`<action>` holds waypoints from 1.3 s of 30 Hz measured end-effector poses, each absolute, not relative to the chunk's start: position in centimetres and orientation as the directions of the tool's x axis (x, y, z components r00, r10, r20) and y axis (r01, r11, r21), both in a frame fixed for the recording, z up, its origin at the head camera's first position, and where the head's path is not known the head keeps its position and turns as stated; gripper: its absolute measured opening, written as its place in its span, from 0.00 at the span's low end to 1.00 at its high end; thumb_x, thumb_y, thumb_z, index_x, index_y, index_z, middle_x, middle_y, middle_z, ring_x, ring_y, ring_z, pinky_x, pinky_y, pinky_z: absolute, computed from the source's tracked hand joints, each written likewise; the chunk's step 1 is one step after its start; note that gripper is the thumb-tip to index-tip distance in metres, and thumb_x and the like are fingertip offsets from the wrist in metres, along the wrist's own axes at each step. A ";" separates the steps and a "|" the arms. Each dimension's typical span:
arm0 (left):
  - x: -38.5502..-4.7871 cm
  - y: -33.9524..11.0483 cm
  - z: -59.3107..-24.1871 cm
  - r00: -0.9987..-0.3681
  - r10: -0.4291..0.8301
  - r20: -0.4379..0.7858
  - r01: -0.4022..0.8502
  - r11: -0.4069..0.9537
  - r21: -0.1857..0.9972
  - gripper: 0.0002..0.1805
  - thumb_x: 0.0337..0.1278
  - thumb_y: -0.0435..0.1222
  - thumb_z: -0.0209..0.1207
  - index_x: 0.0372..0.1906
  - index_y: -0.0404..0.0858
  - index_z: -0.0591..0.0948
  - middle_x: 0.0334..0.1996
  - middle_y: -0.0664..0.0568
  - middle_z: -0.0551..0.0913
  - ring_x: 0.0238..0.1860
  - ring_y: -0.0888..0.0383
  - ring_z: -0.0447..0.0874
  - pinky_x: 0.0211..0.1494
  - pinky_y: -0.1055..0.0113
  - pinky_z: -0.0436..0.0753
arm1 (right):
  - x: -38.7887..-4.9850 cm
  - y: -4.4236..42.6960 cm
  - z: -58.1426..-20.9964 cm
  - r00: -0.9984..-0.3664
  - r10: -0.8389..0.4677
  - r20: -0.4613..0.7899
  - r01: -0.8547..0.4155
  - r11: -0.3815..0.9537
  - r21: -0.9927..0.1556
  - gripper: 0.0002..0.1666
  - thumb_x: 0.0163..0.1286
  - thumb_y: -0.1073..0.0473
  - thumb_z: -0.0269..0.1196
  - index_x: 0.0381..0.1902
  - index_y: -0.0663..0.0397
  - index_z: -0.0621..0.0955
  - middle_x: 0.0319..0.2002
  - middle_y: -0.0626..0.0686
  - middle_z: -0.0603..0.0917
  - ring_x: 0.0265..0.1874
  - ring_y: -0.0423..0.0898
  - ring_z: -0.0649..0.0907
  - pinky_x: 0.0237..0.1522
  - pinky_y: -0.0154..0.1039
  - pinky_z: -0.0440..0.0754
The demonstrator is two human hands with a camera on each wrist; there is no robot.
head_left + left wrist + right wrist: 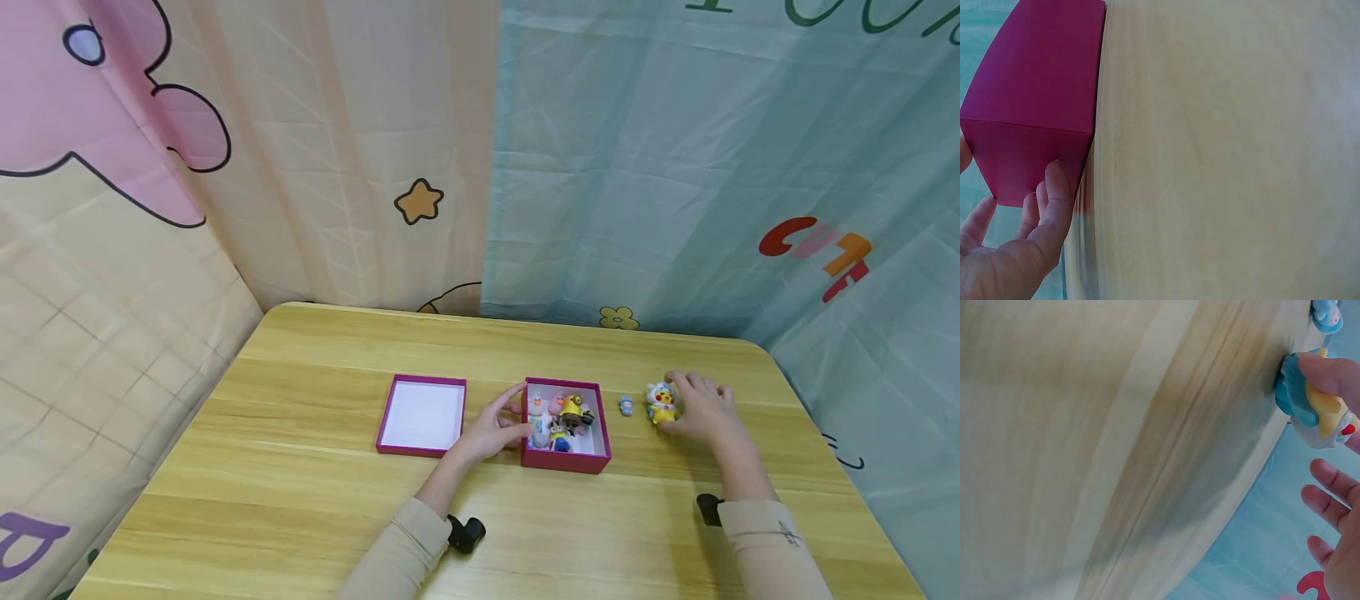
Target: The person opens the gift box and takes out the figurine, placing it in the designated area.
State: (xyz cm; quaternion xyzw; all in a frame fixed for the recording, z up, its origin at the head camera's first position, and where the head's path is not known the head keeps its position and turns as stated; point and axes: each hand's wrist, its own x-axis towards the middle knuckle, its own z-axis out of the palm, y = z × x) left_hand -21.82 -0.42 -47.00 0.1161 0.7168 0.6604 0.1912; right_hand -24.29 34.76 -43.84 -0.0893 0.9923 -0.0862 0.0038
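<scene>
A magenta box (566, 463) holds several small toy figurines, among them a yellow Minion figurine (572, 410). My left hand (489, 429) grips the box at its left side, with fingertips against the outer wall (1029, 159). To the right of the box, my right hand (703, 407) pinches a yellow Pikachu figurine (662, 412) with a white and blue hood between thumb and forefinger. The other right fingers extend free of the figurine in the right wrist view. A tiny blue figurine (626, 406) stands between the box and the Pikachu figurine.
A magenta-rimmed box lid (420, 453) lies to the left of the box, white inside up. Everything rests on a wooden table (300, 500). Printed curtains (360, 167) hang behind the table's far edge.
</scene>
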 end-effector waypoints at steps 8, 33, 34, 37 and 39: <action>-21.8 -0.4 -47.0 -0.902 0.414 -0.119 -0.076 0.118 0.990 0.37 0.55 0.37 0.60 0.69 0.50 0.58 0.48 0.45 0.67 0.37 0.57 0.75 0.40 0.62 0.82 | -24.2 34.7 -43.9 -0.986 -0.165 0.017 -0.165 0.969 -0.182 0.46 0.44 0.50 0.73 0.58 0.55 0.64 0.51 0.68 0.68 0.50 0.66 0.66 0.50 0.68 0.52; -21.9 -0.4 -47.1 -0.900 0.417 -0.124 -0.081 0.119 0.990 0.37 0.56 0.36 0.60 0.69 0.51 0.58 0.48 0.44 0.67 0.36 0.57 0.75 0.40 0.62 0.83 | -24.1 34.7 -43.9 -0.987 -0.162 0.019 -0.163 0.972 -0.168 0.48 0.43 0.48 0.73 0.59 0.53 0.63 0.49 0.67 0.69 0.49 0.67 0.66 0.47 0.67 0.53; -21.9 -0.4 -47.1 -0.901 0.417 -0.121 -0.079 0.119 0.990 0.37 0.56 0.36 0.60 0.69 0.51 0.58 0.48 0.44 0.67 0.36 0.57 0.75 0.40 0.62 0.83 | -24.1 34.7 -43.8 -0.987 -0.161 0.018 -0.162 0.972 -0.168 0.48 0.43 0.48 0.73 0.59 0.53 0.63 0.49 0.67 0.69 0.49 0.67 0.66 0.47 0.67 0.53; -21.8 -0.4 -47.0 -0.901 0.417 -0.120 -0.075 0.123 0.990 0.37 0.56 0.36 0.60 0.69 0.50 0.58 0.48 0.45 0.67 0.36 0.57 0.75 0.40 0.62 0.83 | -24.0 34.7 -43.5 -0.987 -0.160 0.017 -0.160 0.972 -0.171 0.50 0.43 0.47 0.73 0.61 0.53 0.62 0.51 0.67 0.68 0.50 0.67 0.66 0.47 0.67 0.53; -21.7 -0.4 -46.9 -0.901 0.417 -0.122 -0.077 0.122 0.990 0.37 0.56 0.36 0.60 0.69 0.50 0.58 0.48 0.45 0.67 0.36 0.57 0.75 0.40 0.62 0.82 | -23.9 34.6 -43.2 -0.987 -0.162 0.024 -0.163 0.972 -0.168 0.50 0.43 0.47 0.73 0.61 0.52 0.62 0.52 0.68 0.67 0.50 0.67 0.65 0.47 0.67 0.53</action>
